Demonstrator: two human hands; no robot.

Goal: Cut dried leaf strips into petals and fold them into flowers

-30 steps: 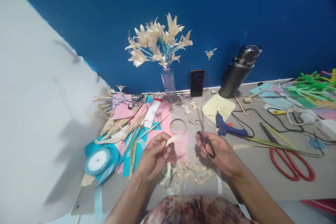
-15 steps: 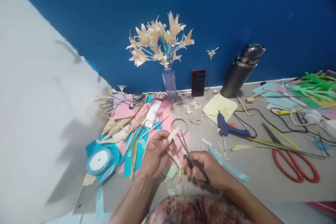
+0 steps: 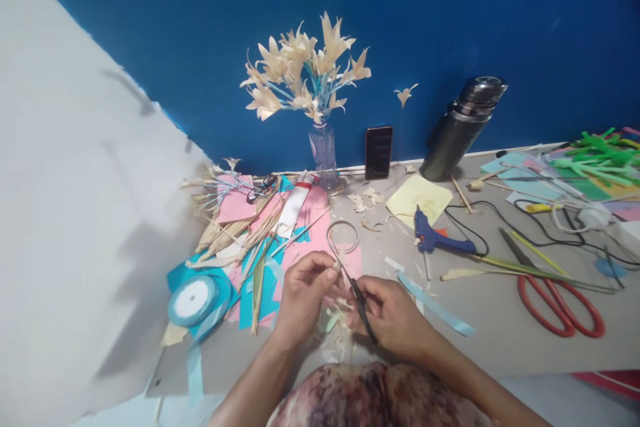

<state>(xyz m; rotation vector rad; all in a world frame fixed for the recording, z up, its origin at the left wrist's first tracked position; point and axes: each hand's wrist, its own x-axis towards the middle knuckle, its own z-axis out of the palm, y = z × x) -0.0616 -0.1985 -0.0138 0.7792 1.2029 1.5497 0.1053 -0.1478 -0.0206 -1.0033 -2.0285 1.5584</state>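
My left hand (image 3: 307,290) is closed in a pinch on a pale strip of dried husk, mostly hidden by the fingers. In my right hand (image 3: 387,313) is a pair of small black-handled scissors (image 3: 361,303), its blades pointing up and left against my left fingertips. The blades look nearly together. Below the hands lie pale husk scraps (image 3: 343,340). Just beyond the fingertips rests a roll of tape or ring (image 3: 343,221), seen as a thin hoop. Cream husk flowers (image 3: 300,60) on blue stems stand in a clear bottle (image 3: 325,157) at the back.
To the right are a blue glue gun (image 3: 440,240), large red-handled scissors (image 3: 563,303) and a black thermos (image 3: 463,130). A phone (image 3: 379,153) leans on the wall. A ribbon spool (image 3: 193,300), dried husks (image 3: 240,223) and coloured paper lie left.
The scissors have swung more upright and closer to my left fingertips. The husk strip that stuck up from my left hand is now largely out of sight. The view has tilted slightly.
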